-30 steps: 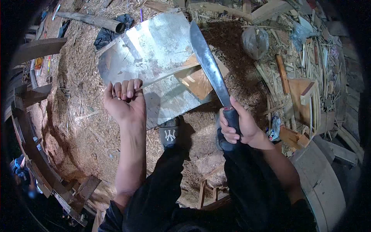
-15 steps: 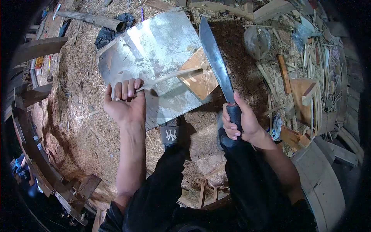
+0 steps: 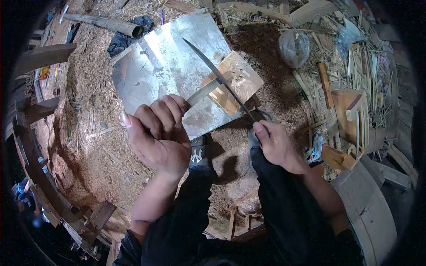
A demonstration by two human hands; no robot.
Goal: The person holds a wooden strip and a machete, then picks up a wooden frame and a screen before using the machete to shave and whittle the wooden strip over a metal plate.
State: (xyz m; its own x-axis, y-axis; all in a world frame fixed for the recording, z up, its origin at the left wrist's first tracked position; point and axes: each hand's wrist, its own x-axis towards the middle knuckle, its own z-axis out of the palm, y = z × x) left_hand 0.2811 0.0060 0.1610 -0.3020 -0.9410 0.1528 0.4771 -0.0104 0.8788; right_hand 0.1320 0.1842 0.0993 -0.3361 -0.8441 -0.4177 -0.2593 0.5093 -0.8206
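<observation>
My left hand is closed round the near end of a thin wooden strip, which slants up and to the right. Its far end lies over a square wooden block. In my right hand is a machete, gripped by its dark handle. The long blade crosses over the strip near the strip's far end, seen almost edge on. Beneath both lies a scuffed grey metal-looking sheet on the ground, and the block rests on its right corner.
Wood shavings cover the ground. A clear plastic bag lies at upper right, near scattered sticks and a wooden box. At upper left are a hollow pole and black plastic. A person is at far left.
The machete's blade has swung left and down across the strip, turning edge on. My left hand has moved right and nearer to me, rolling over, and the strip is tilted more steeply.
</observation>
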